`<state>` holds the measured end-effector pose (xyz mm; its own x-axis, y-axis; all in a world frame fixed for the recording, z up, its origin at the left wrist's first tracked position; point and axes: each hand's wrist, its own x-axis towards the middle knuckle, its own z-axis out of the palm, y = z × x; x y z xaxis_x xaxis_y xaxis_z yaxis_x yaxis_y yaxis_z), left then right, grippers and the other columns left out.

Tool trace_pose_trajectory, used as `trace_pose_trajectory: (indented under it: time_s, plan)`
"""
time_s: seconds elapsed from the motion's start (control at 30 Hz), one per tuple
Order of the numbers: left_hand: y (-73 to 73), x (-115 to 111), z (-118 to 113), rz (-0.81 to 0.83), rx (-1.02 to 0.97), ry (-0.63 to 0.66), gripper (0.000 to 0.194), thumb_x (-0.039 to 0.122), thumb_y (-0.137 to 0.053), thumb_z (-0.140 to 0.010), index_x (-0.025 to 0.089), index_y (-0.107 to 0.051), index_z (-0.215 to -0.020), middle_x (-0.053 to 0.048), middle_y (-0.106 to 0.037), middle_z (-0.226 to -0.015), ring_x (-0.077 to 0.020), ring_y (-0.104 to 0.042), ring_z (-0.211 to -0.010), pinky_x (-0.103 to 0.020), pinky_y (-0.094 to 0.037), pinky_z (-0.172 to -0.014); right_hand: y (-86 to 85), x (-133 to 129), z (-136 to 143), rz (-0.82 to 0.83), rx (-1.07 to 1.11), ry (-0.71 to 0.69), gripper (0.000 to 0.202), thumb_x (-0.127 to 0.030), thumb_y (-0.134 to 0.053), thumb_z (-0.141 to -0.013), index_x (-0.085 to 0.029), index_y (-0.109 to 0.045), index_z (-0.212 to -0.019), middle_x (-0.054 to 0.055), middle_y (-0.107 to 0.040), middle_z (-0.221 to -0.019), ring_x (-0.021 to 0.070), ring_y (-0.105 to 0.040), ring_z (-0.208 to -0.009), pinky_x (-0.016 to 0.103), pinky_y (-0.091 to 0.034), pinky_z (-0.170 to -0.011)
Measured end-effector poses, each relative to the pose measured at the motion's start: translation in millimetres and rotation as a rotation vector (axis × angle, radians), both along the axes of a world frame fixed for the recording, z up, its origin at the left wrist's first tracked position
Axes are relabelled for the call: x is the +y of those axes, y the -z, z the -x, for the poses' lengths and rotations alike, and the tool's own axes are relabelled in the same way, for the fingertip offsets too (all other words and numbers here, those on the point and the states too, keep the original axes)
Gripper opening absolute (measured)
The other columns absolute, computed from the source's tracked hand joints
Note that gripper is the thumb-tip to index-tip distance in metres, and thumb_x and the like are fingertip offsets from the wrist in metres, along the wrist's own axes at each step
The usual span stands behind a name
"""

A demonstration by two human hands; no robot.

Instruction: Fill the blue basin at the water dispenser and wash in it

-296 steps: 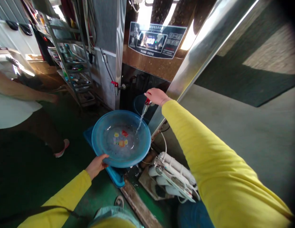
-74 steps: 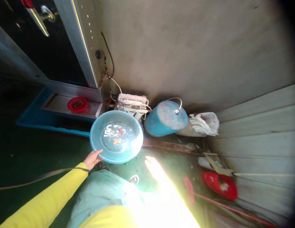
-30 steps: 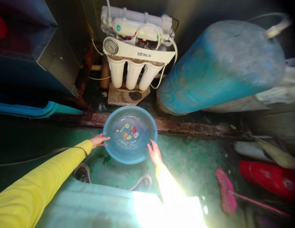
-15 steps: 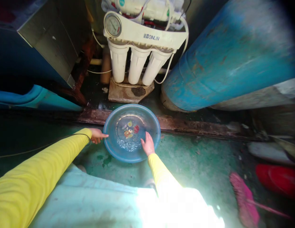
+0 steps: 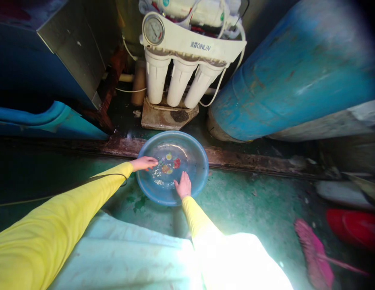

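"Two bare hands, so what does each grip look like?"

"Both open. The left hand (image 5: 145, 162) reaches over the left part of the basin (image 5: 195, 155), fingers loosely stretched; the right hand (image 5: 183, 185) is spread above its near right part. Whether either touches the water (image 5: 161, 182), I can't tell."

"And the basin itself?"

"Round, blue and smooth, rather translucent, with a thin rolled rim. It sits on the green floor (image 5: 235, 201), its far edge overlapping our view of the rough brown strip (image 5: 232, 158). Rippled, glinting water lies inside, with red, yellow and orange shapes (image 5: 169, 164) at the bottom; printed or loose, I can't say."

"What's beyond it?"

"A white plastic filter unit (image 5: 183, 44) with a round gauge (image 5: 153, 29) and three ribbed-topped cylinders, above a stained, angular slab (image 5: 157, 116). Beyond the basin to the right leans a big blue drum (image 5: 266, 88), scuffed and streaked with rust-brown. Left of the basin there's a curved blue plastic edge (image 5: 57, 117)."

"Anything nearer?"

"Wrinkled yellow sleeves (image 5: 69, 209) on both arms, and creased, pale teal cloth (image 5: 127, 249) on the near side of the basin. Well to its right lies a fuzzy pink thing (image 5: 314, 253) with a thin handle."
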<state>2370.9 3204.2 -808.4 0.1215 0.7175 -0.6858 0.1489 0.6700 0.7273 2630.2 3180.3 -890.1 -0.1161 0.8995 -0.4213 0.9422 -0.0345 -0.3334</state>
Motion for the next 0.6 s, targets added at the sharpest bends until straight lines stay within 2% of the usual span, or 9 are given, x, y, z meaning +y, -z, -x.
trace_pose_trajectory:
  time_s: [0.1, 0.2, 0.27, 0.3, 0.37, 0.43, 0.47, 0.53, 0.6]
  plan:
    - [4.1, 7, 8, -0.135, 0.169, -0.111, 0.036, 0.031, -0.061, -0.075, 0.014, -0.063, -0.106, -0.009, -0.068, -0.091, -0.0195, -0.062, -0.081, -0.028, -0.047, -0.071, -13.9, 17, -6, -0.077, 0.001, 0.009, 0.068, -0.027, -0.047, -0.079, -0.006, -0.023, -0.139, 0.019, -0.024, -0.147, 0.03, -0.019, -0.137, 0.048, -0.02, -0.11]
    - [4.9, 14, 31, -0.265, 0.376, -0.27, 0.046, 0.028, -0.058, -0.077, 0.014, -0.052, -0.12, -0.012, -0.057, -0.117, -0.0236, -0.054, -0.106, -0.033, -0.041, -0.091, -35.9, 50, -25, -0.289, 0.028, 0.06, 0.064, -0.026, -0.042, -0.081, -0.01, -0.022, -0.14, 0.016, -0.022, -0.149, 0.0282, -0.017, -0.138, 0.049, -0.015, -0.111]
    - [9.7, 10, 44, -0.25, 0.494, -0.309, 0.06, 0.031, -0.063, -0.073, 0.013, -0.044, -0.127, -0.017, -0.047, -0.131, -0.0278, -0.046, -0.118, -0.037, -0.036, -0.098, -46.1, 71, -43, -0.385, 0.042, 0.173, 0.067, -0.028, -0.043, -0.081, -0.012, -0.019, -0.141, 0.015, -0.017, -0.15, 0.0271, -0.014, -0.138, 0.048, -0.014, -0.112]
    - [13.8, 6, 47, -0.207, 0.519, -0.298, 0.066, 0.034, -0.065, -0.071, 0.012, -0.042, -0.129, -0.019, -0.045, -0.132, -0.0293, -0.046, -0.119, -0.038, -0.036, -0.098, -48.1, 78, -53, -0.378, 0.045, 0.258, 0.069, -0.031, -0.045, -0.081, -0.012, -0.017, -0.142, 0.016, -0.017, -0.15, 0.0272, -0.015, -0.138, 0.047, -0.016, -0.111]
    - [23.5, -7, 48, -0.099, 0.491, -0.237, 0.064, 0.039, -0.068, -0.068, 0.013, -0.047, -0.123, -0.018, -0.056, -0.122, -0.0295, -0.054, -0.109, -0.039, -0.044, -0.089, -46.0, 84, -71, -0.269, 0.055, 0.399, 0.069, -0.036, -0.047, -0.08, -0.007, -0.026, -0.138, 0.022, -0.031, -0.143, 0.03, -0.03, -0.132, 0.046, -0.029, -0.106]
    - [32.7, -18, 42, -0.034, 0.412, -0.185, 0.048, 0.037, -0.068, -0.068, 0.016, -0.057, -0.11, -0.013, -0.067, -0.1, -0.0271, -0.063, -0.091, -0.036, -0.049, -0.076, -38.4, 80, -84, -0.142, 0.073, 0.445, 0.057, -0.037, -0.046, -0.08, -0.006, -0.044, -0.127, 0.023, -0.055, -0.121, 0.0309, -0.052, -0.113, 0.044, -0.043, -0.094]
    - [36.2, -21, 39, -0.03, 0.39, -0.18, 0.04, 0.034, -0.068, -0.068, 0.017, -0.06, -0.103, -0.01, -0.07, -0.091, -0.0258, -0.065, -0.083, -0.035, -0.05, -0.071, -34.3, 77, -88, -0.103, 0.082, 0.441, 0.051, -0.037, -0.045, -0.081, -0.007, -0.051, -0.121, 0.021, -0.062, -0.11, 0.0301, -0.058, -0.103, 0.044, -0.046, -0.089]
    - [40.3, -22, 36, -0.039, 0.382, -0.194, 0.032, 0.029, -0.067, -0.068, 0.018, -0.06, -0.097, -0.008, -0.07, -0.083, -0.0244, -0.065, -0.078, -0.033, -0.051, -0.068, -28.8, 74, -91, -0.077, 0.099, 0.43, 0.045, -0.037, -0.042, -0.082, -0.01, -0.055, -0.116, 0.017, -0.065, -0.104, 0.0283, -0.061, -0.096, 0.042, -0.047, -0.086]
    - [41.2, -17, 38, -0.067, 0.387, -0.224, 0.031, 0.027, -0.066, -0.069, 0.017, -0.06, -0.097, -0.008, -0.069, -0.083, -0.0247, -0.065, -0.079, -0.033, -0.051, -0.069, -28.7, 78, -89, -0.091, 0.117, 0.411, 0.046, -0.038, -0.042, -0.083, -0.012, -0.053, -0.119, 0.016, -0.063, -0.11, 0.028, -0.059, -0.101, 0.042, -0.045, -0.09]
